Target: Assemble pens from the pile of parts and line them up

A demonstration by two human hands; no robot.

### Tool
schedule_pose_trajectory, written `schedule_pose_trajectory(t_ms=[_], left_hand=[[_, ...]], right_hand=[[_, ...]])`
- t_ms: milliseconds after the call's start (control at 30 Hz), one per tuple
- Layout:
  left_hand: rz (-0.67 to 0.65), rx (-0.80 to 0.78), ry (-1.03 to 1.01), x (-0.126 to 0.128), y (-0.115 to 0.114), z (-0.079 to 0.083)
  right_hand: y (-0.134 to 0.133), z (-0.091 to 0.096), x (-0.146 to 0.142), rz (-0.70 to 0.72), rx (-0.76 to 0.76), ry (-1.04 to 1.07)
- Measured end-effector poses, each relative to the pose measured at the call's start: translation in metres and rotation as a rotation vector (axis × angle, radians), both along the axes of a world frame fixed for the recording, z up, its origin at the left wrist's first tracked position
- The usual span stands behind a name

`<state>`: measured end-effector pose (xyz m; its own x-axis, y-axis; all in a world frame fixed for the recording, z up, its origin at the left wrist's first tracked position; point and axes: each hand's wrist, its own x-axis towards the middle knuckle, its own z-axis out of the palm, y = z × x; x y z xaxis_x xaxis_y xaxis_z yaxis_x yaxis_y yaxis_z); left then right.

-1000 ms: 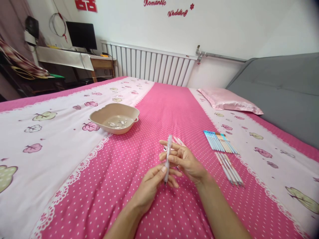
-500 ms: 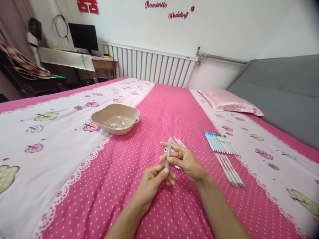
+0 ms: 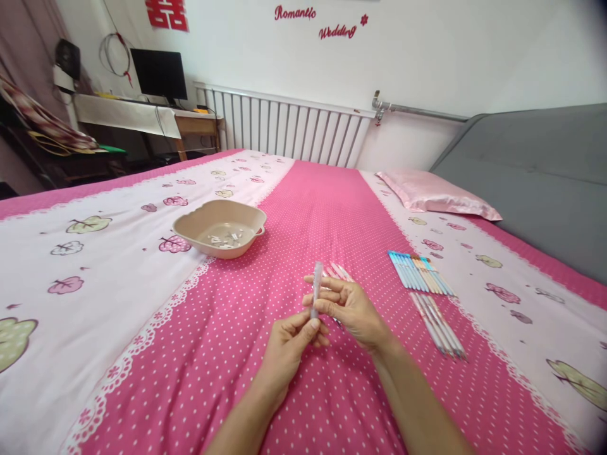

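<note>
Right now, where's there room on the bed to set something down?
Between the beige basin and left hand, and between basin and pillow. Crowded: behind and right of the right hand, with pink pens, blue pens, white pens.

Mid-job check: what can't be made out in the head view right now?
All in the head view:
Held pen: lower end hidden by the left hand; markings too blurred to read.
Pink-and-white pens beyond: partly covered by the right hand.
White bits in the basin: too small to identify.
Red wall decoration: cut off by the top edge.
</note>
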<state>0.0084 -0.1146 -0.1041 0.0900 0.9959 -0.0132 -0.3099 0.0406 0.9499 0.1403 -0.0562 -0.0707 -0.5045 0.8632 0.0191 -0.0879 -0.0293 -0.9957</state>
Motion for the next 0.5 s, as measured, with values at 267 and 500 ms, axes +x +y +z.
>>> schedule_pose_trajectory(t_ms=[267,500], left_hand=[[0.035,-0.005,0.049,0.0,0.001,-0.003],[0.054,0.007,0.089,0.001,0.001,-0.004]], right_hand=[[-0.003,0.001,-0.005,-0.12,0.006,-0.03],[-0.002,-0.002,-0.011,-0.211,0.0,-0.006]])
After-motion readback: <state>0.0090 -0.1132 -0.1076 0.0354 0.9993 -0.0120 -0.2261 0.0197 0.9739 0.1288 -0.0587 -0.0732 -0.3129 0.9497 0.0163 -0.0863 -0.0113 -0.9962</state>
